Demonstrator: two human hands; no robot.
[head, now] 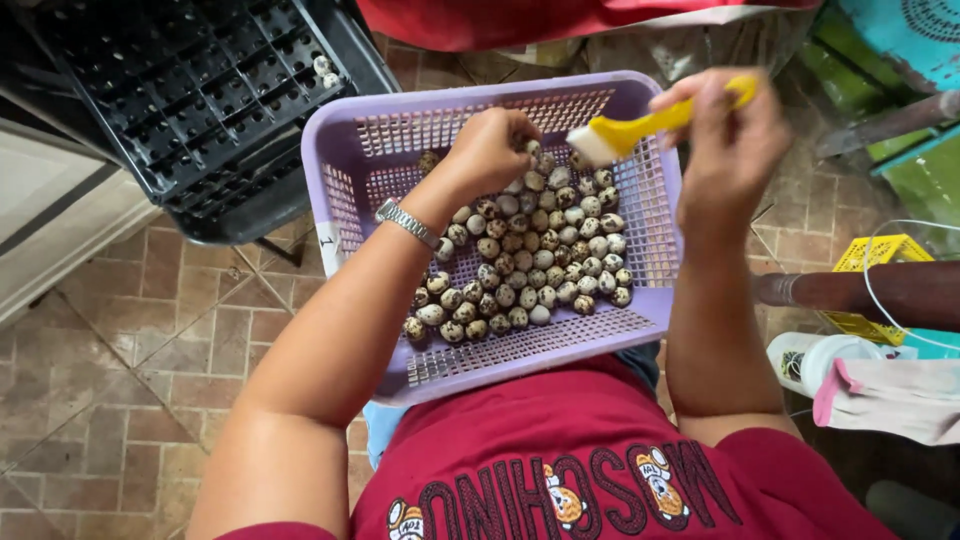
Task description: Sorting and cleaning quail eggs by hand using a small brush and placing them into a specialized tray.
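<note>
Down in the lilac plastic basket [345, 170], resting on the person's lap, lies a heap of speckled quail eggs [525, 260], gathered toward the middle and right so they sit within easy reach. The left hand [490, 150], a metal watch [405, 222] on its wrist, dips among the far eggs with fingers curled shut, apparently pinching one egg, though that egg is mostly hidden. The right hand [730, 140] grips a small yellow-handled brush [640, 128], bristles pointing left over the basket, near the left hand. Beyond the basket stands a black gridded egg tray [190, 90] with an egg or two in it, on the brown tiled floor [130, 340].
</note>
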